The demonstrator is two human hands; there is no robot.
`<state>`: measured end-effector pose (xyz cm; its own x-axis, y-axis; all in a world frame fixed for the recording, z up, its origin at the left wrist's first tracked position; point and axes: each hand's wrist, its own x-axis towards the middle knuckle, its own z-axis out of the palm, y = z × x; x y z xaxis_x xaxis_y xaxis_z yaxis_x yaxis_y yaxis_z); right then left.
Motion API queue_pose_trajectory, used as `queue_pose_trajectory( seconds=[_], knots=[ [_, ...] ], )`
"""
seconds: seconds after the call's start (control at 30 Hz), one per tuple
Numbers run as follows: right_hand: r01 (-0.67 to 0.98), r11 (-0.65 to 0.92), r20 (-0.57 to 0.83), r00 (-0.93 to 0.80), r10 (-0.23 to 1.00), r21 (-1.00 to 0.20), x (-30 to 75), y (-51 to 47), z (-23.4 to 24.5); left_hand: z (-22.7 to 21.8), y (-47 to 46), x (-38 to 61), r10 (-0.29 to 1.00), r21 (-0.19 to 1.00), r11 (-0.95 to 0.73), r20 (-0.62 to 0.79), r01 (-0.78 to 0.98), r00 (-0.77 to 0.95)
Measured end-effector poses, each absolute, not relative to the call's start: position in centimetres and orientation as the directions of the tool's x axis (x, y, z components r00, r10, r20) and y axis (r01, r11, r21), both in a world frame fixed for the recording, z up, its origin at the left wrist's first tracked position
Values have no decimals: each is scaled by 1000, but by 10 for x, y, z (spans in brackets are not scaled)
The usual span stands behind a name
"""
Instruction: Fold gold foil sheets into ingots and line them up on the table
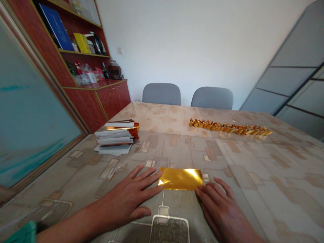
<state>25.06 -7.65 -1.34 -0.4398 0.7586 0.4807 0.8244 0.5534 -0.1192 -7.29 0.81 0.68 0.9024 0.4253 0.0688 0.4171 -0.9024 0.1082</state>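
A folded sheet of gold foil paper point(181, 178) lies flat on the table point(253, 168) in front of me. My left hand point(131, 197) rests flat on the table with fingers spread, its fingertips touching the sheet's left edge. My right hand point(222, 209) lies flat too, fingers stretched out, with the tips at the sheet's lower right corner. Neither hand holds anything.
A stack of white and gold sheets point(116, 136) sits at the left of the table. A long row of small folded gold pieces point(229, 127) runs across the far side. Two grey chairs point(187, 96) stand behind the table, a red cabinet point(101, 98) at the left.
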Motion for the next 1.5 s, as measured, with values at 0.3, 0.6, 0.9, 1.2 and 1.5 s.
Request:
queue_pose_trajectory(
  seconds=[0.3,0.6,0.9,1.2,1.5],
  knots=[
    [823,530,418,-417,807,-205,250,-68,-10,0,-2,8,313,119,-950,326,289,892],
    [811,542,360,-448,818,-222,268,-79,-15,2,10,-28,345,214,-934,337,286,876],
    [849,528,395,-483,782,-7,222,-40,2,23,13,13,431,40,-902,103,429,896],
    [807,585,496,-542,678,82,205,-32,-8,-4,13,8,401,-18,-904,311,427,861],
    [765,643,482,-571,665,19,218,-46,-7,-8,4,-19,313,25,-939,468,342,826]
  ],
)
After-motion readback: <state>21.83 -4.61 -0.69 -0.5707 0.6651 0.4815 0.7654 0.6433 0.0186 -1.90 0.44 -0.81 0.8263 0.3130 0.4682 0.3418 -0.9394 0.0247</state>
